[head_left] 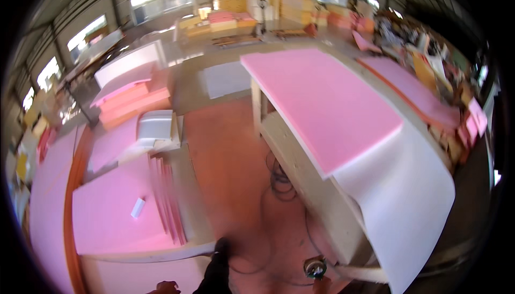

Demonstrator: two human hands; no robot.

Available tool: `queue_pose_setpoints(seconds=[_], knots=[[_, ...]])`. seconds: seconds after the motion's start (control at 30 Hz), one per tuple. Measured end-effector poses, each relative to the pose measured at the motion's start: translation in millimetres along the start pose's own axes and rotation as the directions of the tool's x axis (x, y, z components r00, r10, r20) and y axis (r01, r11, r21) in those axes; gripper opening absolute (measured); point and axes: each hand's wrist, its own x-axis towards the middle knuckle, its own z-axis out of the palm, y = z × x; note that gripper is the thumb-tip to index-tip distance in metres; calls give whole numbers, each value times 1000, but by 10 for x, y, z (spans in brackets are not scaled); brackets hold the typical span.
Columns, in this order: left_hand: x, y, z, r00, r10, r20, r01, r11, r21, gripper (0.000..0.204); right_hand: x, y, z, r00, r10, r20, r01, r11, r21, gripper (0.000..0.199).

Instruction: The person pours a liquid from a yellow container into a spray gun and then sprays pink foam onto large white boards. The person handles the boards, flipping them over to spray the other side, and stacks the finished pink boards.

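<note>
My right hand [322, 285], cut off by the lower edge, grips a round-topped hand tool [315, 266] with a metallic rim and a green part; its exact kind is unclear. It is over the reddish floor beside the work table. My left hand [167, 287] shows only in part at the bottom, blurred, and what its fingers do is hidden. On the table to the right lies a large pink foam sheet [327, 101]. Beneath it a white sheet [399, 192] hangs over the near end. At left, a stack of pink foam sheets [118, 208] carries a small white block [138, 208].
A dark cable or hose [282, 184] lies coiled on the reddish floor [225, 154] by the table. My dark-clad leg [216, 272] stands between stack and table. More pink foam [134, 101] is piled farther left. Yellow foam blocks [236, 4] stand at the back, with cluttered scraps [413, 42] along the right.
</note>
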Motion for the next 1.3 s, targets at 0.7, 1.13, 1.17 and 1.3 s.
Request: queue_pose_setpoints(seconds=[0.7, 1.13, 1.17, 1.3], knots=[[1503, -1909, -3186, 842, -351, -409, 3, 762, -647, 32, -139, -4088, -438, 929, -221, -298, 213, 975, -62, 35], [1673, -1521, -4498, 880, -387, -277, 240, 864, -444, 33, 1222, -5778, 205, 899, -423, -116, 427, 904, 5, 35], [1743, -1365, -4611, 885, -309, -349, 159, 904, -398, 36, 1315, -5986, 226, 891, -441, -105, 444, 896, 9, 35], [1759, -690, -5235, 905, -346, -249, 197, 857, -475, 50, 1646, -6771, 268, 848, -528, -47, 528, 849, -21, 35]])
